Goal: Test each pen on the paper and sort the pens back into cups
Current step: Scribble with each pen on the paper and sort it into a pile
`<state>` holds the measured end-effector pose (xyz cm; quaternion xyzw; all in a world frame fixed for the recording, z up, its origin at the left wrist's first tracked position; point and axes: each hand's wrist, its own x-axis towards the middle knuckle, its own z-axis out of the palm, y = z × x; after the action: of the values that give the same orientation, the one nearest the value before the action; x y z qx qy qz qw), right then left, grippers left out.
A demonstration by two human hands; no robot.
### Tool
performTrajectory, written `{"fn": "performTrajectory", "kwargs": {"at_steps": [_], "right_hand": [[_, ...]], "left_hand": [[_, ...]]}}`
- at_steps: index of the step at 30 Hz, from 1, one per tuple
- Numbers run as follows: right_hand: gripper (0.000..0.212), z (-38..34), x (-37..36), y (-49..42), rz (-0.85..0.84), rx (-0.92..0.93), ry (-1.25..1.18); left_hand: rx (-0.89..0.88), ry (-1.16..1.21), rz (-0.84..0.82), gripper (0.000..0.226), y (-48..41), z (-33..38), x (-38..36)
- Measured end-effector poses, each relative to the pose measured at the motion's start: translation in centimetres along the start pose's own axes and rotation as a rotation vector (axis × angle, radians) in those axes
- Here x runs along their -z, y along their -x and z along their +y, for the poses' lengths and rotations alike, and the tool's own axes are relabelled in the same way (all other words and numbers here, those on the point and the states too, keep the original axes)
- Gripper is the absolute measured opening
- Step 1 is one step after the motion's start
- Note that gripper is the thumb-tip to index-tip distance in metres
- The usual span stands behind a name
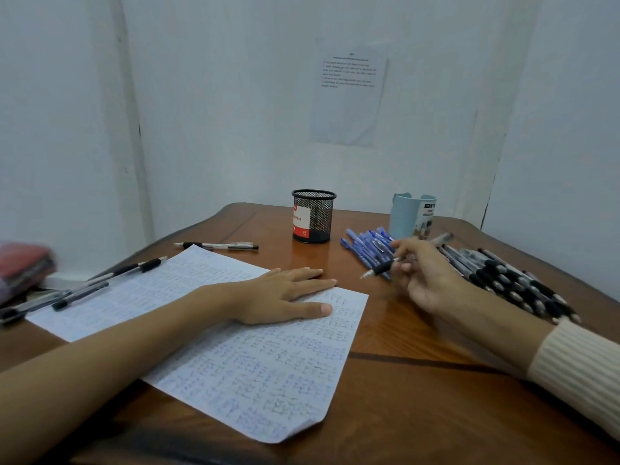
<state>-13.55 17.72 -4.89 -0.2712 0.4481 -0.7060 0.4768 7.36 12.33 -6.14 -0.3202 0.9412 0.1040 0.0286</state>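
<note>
A sheet of paper [235, 357] covered in small pen marks lies across the wooden table [419, 397]. My left hand [281, 295] presses flat on the paper's far edge with straight fingers. My right hand [422, 273] hovers right of the sheet and pinches a clear pen with a black grip [382, 268], tip pointing left toward the paper. A black mesh cup [313, 216] stands at the back centre. A light blue cup [412, 216] stands to its right. Blue pens [365, 246] lie heaped before the blue cup. Black-grip pens [516, 280] are piled at the right.
One pen [218, 245] lies alone behind the paper. Several black-grip pens [84, 286] lie at the left table edge. A red, blurred soft object [23, 263] sits off the table's left. White walls close in behind, with a printed notice [349, 95] taped up.
</note>
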Motion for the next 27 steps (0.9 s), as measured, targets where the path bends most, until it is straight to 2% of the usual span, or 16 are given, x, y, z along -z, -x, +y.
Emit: {"fn": "performTrajectory", "kwargs": {"at_steps": [7,10,13,15,19,24,27], "right_hand": [[0.039,1.0,-0.2,0.4,-0.262,-0.066,0.178],[0.025,1.7,-0.6,0.5,-0.19,0.073,0.361],[0.04,2.3,-0.8,0.1,-0.128,0.249,0.524],[0.045,2.6,-1.2,0.0,-0.177,0.343,0.66],[0.045,2.9,-1.8,-0.1,-0.319,0.403,0.742],[0.048,3.5,-1.6,-0.8,-0.273,0.502,0.901],[0.048,3.6,-1.6,-0.9,-0.302,0.501,0.899]], "left_hand": [[0.027,-0.014,0.009,0.068,0.0,0.2,-0.1],[0.037,-0.017,0.003,0.069,0.0,0.3,-0.1],[0.039,-0.013,0.002,0.068,0.0,0.3,-0.1],[0.033,-0.012,-0.002,0.067,0.0,0.2,-0.1],[0.02,-0.02,-0.011,0.062,0.0,0.1,-0.3],[0.017,-0.019,-0.006,0.063,-0.1,0.0,-0.3],[0.018,-0.01,-0.011,0.065,-0.1,0.0,-0.4]]}}
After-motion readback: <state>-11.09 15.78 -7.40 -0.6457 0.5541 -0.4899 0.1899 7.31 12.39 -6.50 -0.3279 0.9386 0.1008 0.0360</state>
